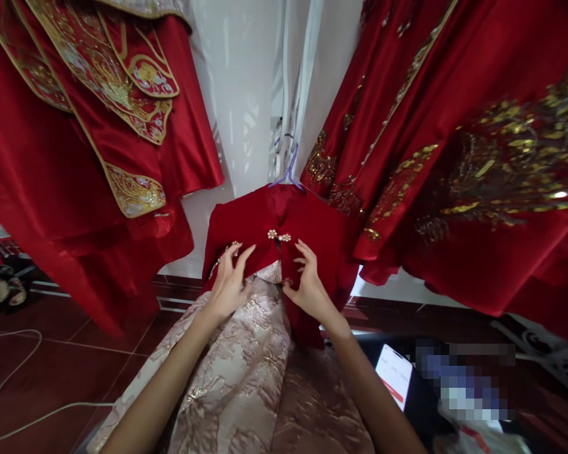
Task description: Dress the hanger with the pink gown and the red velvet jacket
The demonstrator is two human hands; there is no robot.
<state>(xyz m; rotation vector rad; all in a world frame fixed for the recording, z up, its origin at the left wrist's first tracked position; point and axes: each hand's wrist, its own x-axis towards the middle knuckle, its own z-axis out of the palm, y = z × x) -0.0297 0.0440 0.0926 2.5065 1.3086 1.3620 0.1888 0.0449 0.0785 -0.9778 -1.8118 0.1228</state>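
Note:
A small red jacket (312, 221) hangs on a purple hanger (288, 171) in the middle of the view, over a pale gold brocade skirt (250, 372). Pearl clasps (279, 236) join its two front panels near the top. My left hand (230, 280) pinches the lower edge of the left panel, fingers bent around the cloth. My right hand (307, 284) grips the edge of the right panel lower down, with thumb and fingers pressed on the fabric.
Red gowns with gold embroidery hang at left (76, 145) and right (478, 157), close on both sides. A white wall (246, 94) stands behind. A phone with a lit screen (395, 375) lies at lower right. A white cable (9, 384) loops on the dark red tile floor.

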